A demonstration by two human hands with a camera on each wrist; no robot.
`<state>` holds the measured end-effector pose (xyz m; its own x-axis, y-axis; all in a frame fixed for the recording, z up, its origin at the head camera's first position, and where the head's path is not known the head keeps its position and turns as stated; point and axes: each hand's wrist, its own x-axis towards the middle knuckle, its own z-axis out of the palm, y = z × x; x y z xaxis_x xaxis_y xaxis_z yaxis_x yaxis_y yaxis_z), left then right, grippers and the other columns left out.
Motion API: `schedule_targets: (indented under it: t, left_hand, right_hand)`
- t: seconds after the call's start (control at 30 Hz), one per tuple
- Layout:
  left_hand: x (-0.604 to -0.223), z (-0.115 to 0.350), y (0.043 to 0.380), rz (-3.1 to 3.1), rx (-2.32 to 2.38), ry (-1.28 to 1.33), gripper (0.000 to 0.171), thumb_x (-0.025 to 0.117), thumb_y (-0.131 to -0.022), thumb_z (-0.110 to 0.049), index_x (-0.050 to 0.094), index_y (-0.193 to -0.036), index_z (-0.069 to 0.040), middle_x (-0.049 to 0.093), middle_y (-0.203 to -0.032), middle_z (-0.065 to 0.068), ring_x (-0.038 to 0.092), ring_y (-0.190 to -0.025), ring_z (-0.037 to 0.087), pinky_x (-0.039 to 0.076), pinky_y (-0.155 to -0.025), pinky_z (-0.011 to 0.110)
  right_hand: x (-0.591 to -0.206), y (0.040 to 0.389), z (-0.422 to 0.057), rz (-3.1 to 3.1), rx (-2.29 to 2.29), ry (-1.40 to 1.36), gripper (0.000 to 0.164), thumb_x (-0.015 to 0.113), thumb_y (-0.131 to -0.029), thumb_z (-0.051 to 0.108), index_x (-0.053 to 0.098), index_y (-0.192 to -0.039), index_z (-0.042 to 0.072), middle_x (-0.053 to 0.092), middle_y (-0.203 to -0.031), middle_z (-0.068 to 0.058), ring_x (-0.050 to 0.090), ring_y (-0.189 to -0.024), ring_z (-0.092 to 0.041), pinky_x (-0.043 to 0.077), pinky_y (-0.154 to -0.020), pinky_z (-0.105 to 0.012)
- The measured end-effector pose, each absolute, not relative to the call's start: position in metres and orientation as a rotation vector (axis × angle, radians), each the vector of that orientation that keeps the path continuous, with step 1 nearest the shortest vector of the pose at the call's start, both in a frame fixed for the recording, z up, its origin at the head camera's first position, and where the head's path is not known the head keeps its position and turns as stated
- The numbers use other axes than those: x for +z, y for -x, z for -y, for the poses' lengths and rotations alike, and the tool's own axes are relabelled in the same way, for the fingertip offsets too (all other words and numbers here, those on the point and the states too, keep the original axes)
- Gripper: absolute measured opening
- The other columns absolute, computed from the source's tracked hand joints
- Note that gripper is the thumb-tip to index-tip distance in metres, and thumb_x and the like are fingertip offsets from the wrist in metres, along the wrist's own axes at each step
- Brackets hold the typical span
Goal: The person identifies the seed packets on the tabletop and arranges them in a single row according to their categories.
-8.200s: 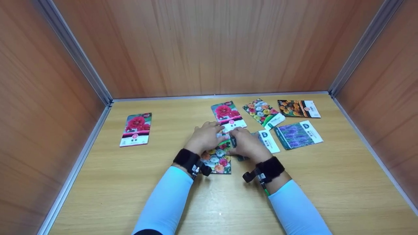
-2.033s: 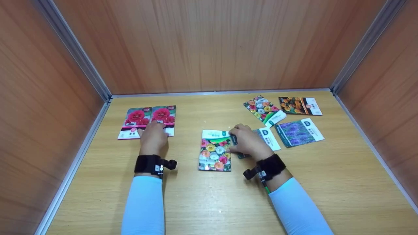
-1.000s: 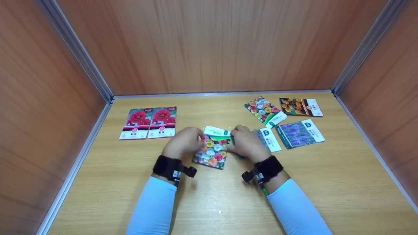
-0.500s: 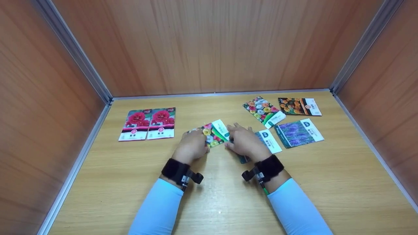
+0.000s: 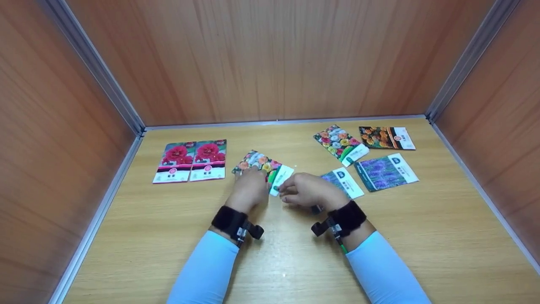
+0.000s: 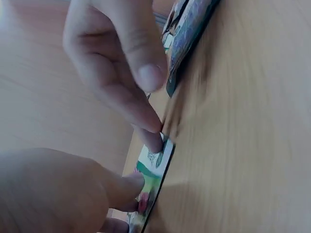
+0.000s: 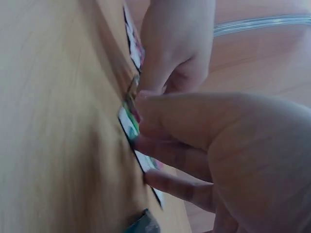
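In the head view a seed packet with mixed coloured flowers lies slanted at mid-table, its white end toward the right. My left hand grips it from above, covering its near side; in the left wrist view thumb and fingers bear on its printed face. Fingertips of my right hand touch the packet's white end, fingers bent loosely and thumb apart from them. Partly hidden beneath the right hand is a lavender seed packet.
Two matching pink-flower packets lie side by side at the left. Toward the right back are another mixed-flower packet, an orange-flower packet and a second lavender packet. Wood-grain panels enclose the table on three sides.
One pink-flower packet went from the middle to beside its match at the left. Then my left hand returned and turned the mixed-flower packet; my right hand shifted left to its white end.
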<state>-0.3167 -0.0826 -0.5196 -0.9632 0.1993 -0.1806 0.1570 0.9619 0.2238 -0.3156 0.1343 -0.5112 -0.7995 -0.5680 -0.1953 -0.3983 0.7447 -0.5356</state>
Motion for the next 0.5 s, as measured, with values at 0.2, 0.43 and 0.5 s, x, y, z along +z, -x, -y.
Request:
schedule_targets:
  t: [0.2,0.43,0.5]
  left_hand:
    - [-0.52,0.081,0.32,-2.924,0.275,-0.235,0.056,0.074,-0.111,-0.044,0.07,-0.151,-0.007,0.068,-0.154,0.018,0.057,-0.15,0.039,0.042,-0.128,0.072]
    - [-0.52,0.084,0.323,-2.955,0.302,-0.216,0.034,0.072,-0.11,-0.013,0.077,-0.144,-0.008,0.049,-0.177,0.019,0.041,-0.169,0.041,0.033,-0.135,0.074]
    - [-0.521,0.085,0.323,-2.968,0.303,-0.226,0.032,0.067,-0.11,-0.003,0.079,-0.139,-0.008,0.053,-0.174,0.019,0.046,-0.166,0.04,0.035,-0.134,0.073]
  right_hand:
    - [-0.503,0.322,-0.152,-2.711,-0.697,0.56,0.04,0.076,-0.11,0.036,0.078,-0.145,0.017,0.079,-0.142,-0.007,0.076,-0.12,-0.028,0.063,-0.108,-0.054]
    - [-0.508,0.343,-0.198,-3.004,-0.643,0.315,0.047,0.074,-0.11,0.031,0.072,-0.148,0.004,0.066,-0.159,-0.022,0.061,-0.151,-0.046,0.049,-0.128,-0.064]
    - [-0.509,0.347,-0.213,-3.008,-0.623,0.245,0.051,0.074,-0.11,0.033,0.07,-0.15,0.002,0.059,-0.166,-0.025,0.055,-0.156,-0.05,0.044,-0.131,-0.067]
